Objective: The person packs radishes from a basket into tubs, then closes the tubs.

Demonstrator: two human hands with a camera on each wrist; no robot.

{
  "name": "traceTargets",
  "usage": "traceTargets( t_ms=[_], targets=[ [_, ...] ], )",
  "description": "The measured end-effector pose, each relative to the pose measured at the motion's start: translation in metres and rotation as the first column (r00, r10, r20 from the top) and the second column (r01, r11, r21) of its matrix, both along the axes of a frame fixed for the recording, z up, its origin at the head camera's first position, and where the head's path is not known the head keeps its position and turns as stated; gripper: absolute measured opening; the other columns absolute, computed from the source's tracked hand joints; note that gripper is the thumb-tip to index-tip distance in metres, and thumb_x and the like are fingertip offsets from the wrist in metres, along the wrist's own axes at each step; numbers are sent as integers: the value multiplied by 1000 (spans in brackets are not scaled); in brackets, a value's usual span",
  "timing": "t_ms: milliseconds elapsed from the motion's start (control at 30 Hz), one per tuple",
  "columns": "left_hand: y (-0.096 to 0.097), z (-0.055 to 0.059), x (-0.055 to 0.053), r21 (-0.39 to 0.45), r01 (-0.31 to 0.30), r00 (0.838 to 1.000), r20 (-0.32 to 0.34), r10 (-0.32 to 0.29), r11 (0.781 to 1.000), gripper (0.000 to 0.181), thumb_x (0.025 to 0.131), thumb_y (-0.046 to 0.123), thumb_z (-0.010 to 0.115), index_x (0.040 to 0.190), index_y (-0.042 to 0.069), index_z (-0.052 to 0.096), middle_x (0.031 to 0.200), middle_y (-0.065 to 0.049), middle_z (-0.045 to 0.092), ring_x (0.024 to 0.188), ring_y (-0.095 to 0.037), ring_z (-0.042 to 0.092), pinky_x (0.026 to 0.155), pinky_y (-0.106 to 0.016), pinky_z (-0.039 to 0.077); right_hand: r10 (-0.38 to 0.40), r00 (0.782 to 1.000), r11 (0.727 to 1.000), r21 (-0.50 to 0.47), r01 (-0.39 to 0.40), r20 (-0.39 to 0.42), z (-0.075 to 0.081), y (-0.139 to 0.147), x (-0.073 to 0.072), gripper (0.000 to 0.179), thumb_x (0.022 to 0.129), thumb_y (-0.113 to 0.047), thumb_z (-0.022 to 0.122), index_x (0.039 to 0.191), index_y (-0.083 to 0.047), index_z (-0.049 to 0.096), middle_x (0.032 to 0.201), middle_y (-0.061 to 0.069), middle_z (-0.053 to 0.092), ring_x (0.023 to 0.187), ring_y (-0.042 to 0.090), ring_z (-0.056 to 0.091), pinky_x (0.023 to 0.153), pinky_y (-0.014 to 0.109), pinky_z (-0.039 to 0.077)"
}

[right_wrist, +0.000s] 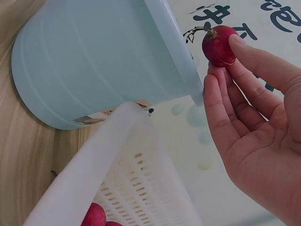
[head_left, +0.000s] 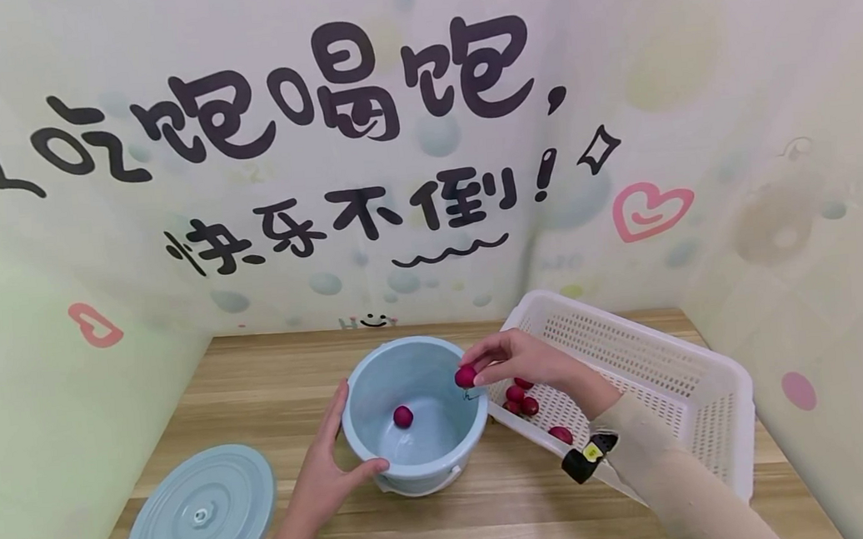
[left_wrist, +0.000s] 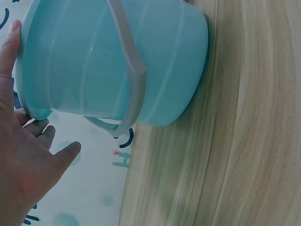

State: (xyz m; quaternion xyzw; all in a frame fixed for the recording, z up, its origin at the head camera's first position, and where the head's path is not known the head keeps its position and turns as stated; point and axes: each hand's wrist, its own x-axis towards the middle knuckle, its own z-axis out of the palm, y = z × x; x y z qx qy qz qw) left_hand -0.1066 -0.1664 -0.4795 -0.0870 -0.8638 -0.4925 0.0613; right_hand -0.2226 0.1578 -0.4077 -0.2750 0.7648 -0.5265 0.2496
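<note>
A light blue bucket [head_left: 418,466] stands upright on the table with one red radish [head_left: 402,417] on its floor. My left hand [head_left: 327,469] rests against the bucket's left rim, thumb at the front, fingers fairly straight and spread. Over the bucket's right rim, my right hand [head_left: 516,359] pinches another round red radish [right_wrist: 219,45] between thumb and fingertips. Its thin stem points toward the bucket in the right wrist view. More radishes [head_left: 516,395] lie in the left part of a white perforated basket [head_left: 728,382], under my right wrist.
A round blue lid [head_left: 200,511] with a small central knob lies at the front left of the wooden table [head_left: 287,359]. The bucket's carrying handle [left_wrist: 137,84] hangs down its side. A printed wall [head_left: 403,288] closes off the back, and the basket nearly touches the bucket.
</note>
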Motion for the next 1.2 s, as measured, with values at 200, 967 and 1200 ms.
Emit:
traceTargets(
  t_ms=[200, 967, 1200],
  targets=[
    [0, 0, 1, -2, -1, 1000, 0, 1, 1000, 117, 71, 23, 90, 161, 28, 14, 168, -9, 18, 151, -37, 27, 119, -55, 30, 8, 1000, 1000, -7, -8, -8, -1, 0, 0, 35, 92, -11, 70, 123, 5, 64, 116, 20, 72, 99, 9, 70, 91, 21, 57],
    [2, 2, 1, -31, -20, 1000, 8, 20, 999, 116, 72, 25, 90, 161, 21, 17, 167, -7, 21, 151, -33, 29, 118, -48, 29, -16, 999, 999, -37, 18, 36, -5, 8, -1, 39, 93, -12, 69, 127, 5, 62, 126, 25, 66, 117, 29, 66, 94, 23, 57],
    [2, 2, 1, -9, -17, 1000, 14, 17, 1000, 116, 73, 23, 89, 160, 32, 14, 167, -9, 20, 151, -36, 28, 119, -52, 30, -27, 999, 999, -43, 28, 18, -5, 13, -1, 39, 92, -11, 70, 127, 4, 63, 125, 24, 67, 115, 25, 67, 96, 25, 57]
  ],
)
